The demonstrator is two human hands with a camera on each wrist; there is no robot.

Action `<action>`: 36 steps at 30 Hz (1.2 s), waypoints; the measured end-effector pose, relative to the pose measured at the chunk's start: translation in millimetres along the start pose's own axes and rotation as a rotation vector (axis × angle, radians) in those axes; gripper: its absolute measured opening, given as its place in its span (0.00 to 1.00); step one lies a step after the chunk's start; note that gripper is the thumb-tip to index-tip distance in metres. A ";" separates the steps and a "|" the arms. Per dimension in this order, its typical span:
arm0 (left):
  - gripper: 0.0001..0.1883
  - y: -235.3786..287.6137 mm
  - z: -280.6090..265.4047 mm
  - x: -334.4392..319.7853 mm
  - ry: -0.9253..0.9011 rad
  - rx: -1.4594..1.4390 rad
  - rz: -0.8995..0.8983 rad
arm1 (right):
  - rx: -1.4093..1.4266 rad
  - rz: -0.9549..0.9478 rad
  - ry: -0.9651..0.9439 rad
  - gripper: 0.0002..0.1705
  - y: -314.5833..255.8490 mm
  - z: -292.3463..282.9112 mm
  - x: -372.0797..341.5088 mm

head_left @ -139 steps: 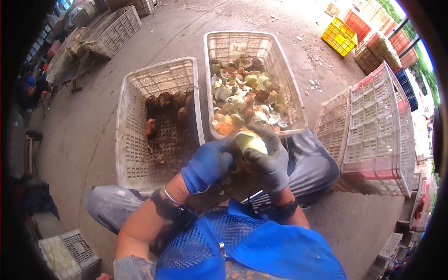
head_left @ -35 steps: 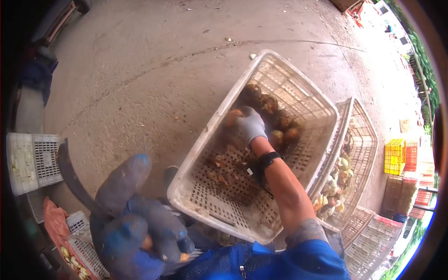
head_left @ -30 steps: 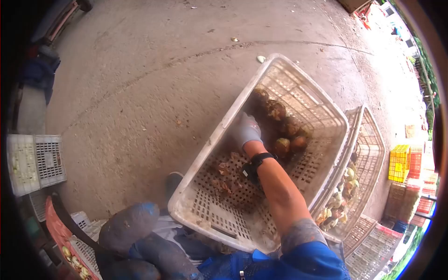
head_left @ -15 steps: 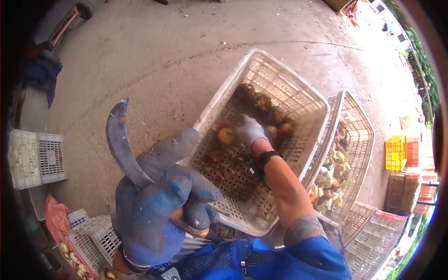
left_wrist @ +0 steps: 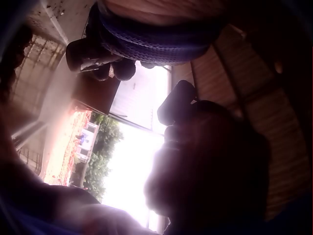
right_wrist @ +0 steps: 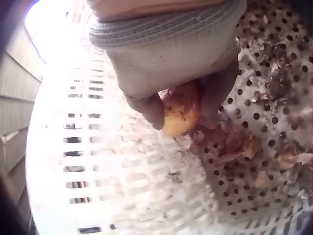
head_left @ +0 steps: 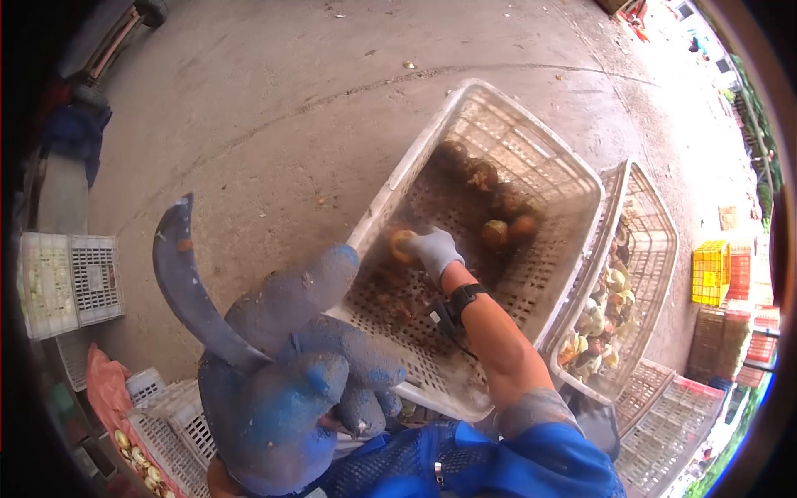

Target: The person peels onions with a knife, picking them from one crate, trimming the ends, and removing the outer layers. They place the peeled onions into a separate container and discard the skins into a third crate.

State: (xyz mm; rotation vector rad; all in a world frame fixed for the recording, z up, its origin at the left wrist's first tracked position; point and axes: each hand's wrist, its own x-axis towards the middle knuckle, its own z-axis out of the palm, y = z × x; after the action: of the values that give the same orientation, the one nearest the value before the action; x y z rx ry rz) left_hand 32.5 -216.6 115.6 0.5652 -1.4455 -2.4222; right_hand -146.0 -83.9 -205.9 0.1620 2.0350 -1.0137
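Observation:
In a blue-stained glove, my left hand grips a curved knife, its blade pointing up and away at the near left of the head view. My right hand, in a pale grey glove, reaches into a white crate and grips a brown-yellow onion. Between thumb and fingers, the same onion shows in the right wrist view above the perforated crate floor. Several darker onions lie along the crate's far side. The left wrist view is too dark to show the knife.
A second crate with peelings stands right beside the first. Stacked crates and a yellow crate are farther right. More pale crates stand at the left, near a red-pink sack.
My right hand, which was just beside the onion half a second ago, has moved slightly left and now grips it. The left hand and knife have shifted a little left and down.

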 end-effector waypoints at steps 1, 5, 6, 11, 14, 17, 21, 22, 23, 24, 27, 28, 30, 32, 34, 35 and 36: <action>0.32 0.6 0.6 0.8 -0.077 -0.055 0.009 | 0.253 0.014 -0.031 0.40 -0.9 -7.3 -13.5; 0.31 10.7 14.2 0.4 0.038 0.128 -0.162 | 0.737 -0.233 -0.239 0.31 -10.5 -42.6 -71.3; 0.31 6.9 13.8 1.7 0.030 0.281 -0.177 | 0.744 -0.254 -0.222 0.31 -13.5 -53.6 -89.3; 0.36 -39.9 24.6 10.2 -0.338 0.754 0.131 | 0.789 -0.442 -0.426 0.30 -24.6 -111.3 -219.0; 0.31 -55.6 48.8 -4.5 -0.453 0.662 0.045 | 0.630 -0.478 -0.089 0.35 -30.8 -130.4 -312.8; 0.34 -49.1 78.7 -35.7 -0.536 0.457 -0.117 | 0.839 -0.595 0.028 0.45 -8.2 -137.4 -378.7; 0.30 -84.4 115.9 -74.4 -0.685 0.246 -0.427 | 0.663 -0.793 0.429 0.49 53.1 -128.9 -395.6; 0.28 -93.7 125.6 -84.4 -0.721 0.258 -0.391 | 0.841 -0.769 0.384 0.50 63.3 -128.7 -405.7; 0.28 -95.9 134.8 -92.0 -0.751 0.269 -0.408 | 1.022 -0.743 0.335 0.51 69.0 -129.4 -418.5; 0.28 -95.4 143.5 -100.7 -0.754 0.298 -0.407 | 1.042 -0.731 0.366 0.51 84.6 -132.1 -423.9; 0.32 -120.6 145.1 -102.6 -0.908 0.620 0.076 | 0.895 -0.650 0.486 0.52 128.5 -142.8 -432.8; 0.34 -128.4 143.8 -99.4 -0.997 0.873 0.612 | 0.826 -0.671 0.527 0.52 135.8 -147.9 -434.0; 0.36 -129.4 148.3 -103.3 -1.036 0.996 0.780 | 0.779 -0.646 0.531 0.52 140.9 -153.3 -444.3; 0.38 -131.9 152.9 -106.8 -1.044 1.127 0.952 | 0.756 -0.612 0.526 0.52 146.7 -154.9 -440.2; 0.37 -141.7 162.6 -112.4 -1.024 1.217 1.104 | 0.731 -0.580 0.511 0.52 151.8 -154.0 -433.1; 0.37 -146.0 166.7 -113.5 -1.021 1.228 1.098 | 0.652 -0.642 0.561 0.52 154.6 -153.2 -429.5; 0.36 -150.8 171.1 -113.8 -0.999 1.320 1.163 | 0.572 -0.701 0.612 0.52 157.1 -152.4 -427.8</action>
State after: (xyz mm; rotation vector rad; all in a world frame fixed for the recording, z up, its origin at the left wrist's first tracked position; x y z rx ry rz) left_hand 51.6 34.8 77.8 -1.1877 -2.5018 -0.5272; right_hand 102.9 228.4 61.4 0.0507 2.3289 -2.2000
